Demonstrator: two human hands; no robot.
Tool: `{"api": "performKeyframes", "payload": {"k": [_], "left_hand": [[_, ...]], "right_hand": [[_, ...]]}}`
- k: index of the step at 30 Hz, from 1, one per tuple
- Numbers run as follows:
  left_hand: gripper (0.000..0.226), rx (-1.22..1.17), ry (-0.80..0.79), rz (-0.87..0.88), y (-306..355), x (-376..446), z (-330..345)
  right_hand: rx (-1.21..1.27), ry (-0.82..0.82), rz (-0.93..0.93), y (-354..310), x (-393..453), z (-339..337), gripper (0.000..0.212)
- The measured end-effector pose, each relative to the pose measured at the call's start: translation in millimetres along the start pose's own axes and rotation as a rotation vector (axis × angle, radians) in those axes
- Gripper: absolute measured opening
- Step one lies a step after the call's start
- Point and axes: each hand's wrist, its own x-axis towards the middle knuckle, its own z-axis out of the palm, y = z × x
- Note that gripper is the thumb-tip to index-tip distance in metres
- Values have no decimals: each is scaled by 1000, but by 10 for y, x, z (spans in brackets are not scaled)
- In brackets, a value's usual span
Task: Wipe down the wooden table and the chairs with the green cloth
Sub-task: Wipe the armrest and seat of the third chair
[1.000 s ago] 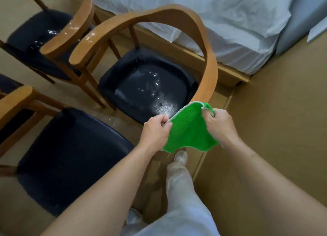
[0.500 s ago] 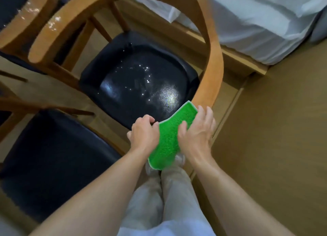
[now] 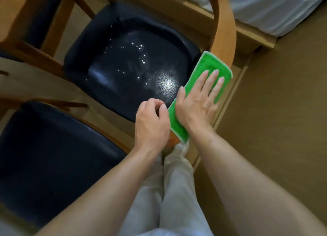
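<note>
Left hand [image 3: 152, 124] is loosely curled, fingers bent in toward the palm, thumb tip right at the near edge of the cloth [image 3: 210, 67]; can't tell if it actually pinches the edge or only touches it. Right hand [image 3: 196, 101] is flat, fingers spread, palm pressing the cloth down onto the armrest [image 3: 224, 32].

No brands, labels or writing readable anywhere.

Left to right:
- Near chair [image 3: 49, 154], bottom left: dark seat, cut off by the frame edge, partly covered by the left forearm.
- Third chair [image 3: 26, 17], top left: only part of the frame and a strip of dark seat show.
- Middle chair seat [image 3: 131, 62]: dark, glossy, speckled with bright droplets plus one glare spot near its front right corner.
- Cloth: green with a pale border, lies lengthwise along the curved wooden armrest on the seat's right side. Its middle is hidden under the right hand; the lower end sits between the two wrists.
- Table [image 3: 276, 129]: plain brown surface on the right, cut off by the frame.
- White bedding [image 3: 276, 9], top right, on a wooden bed frame, mostly out of frame.

Pale trousers [image 3: 177, 191] show between the forearms; feet are mostly hidden.
</note>
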Motion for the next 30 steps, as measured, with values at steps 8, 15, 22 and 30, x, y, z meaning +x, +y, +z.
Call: {"api": "performKeyframes", "payload": {"k": [8, 15, 22, 30], "left_hand": [[21, -120, -10, -162, 74, 67, 91], [24, -165, 16, -247, 195, 174, 279], [35, -174, 29, -189, 362, 459, 502], [34, -399, 51, -353, 850, 853, 939]], "right_hand": [[42, 65, -40, 166, 230, -93, 72], [134, -54, -48, 20, -839, 78, 71], [120, 68, 12, 189, 524, -128, 73], [364, 10, -15, 287, 1805, -461, 69]]}}
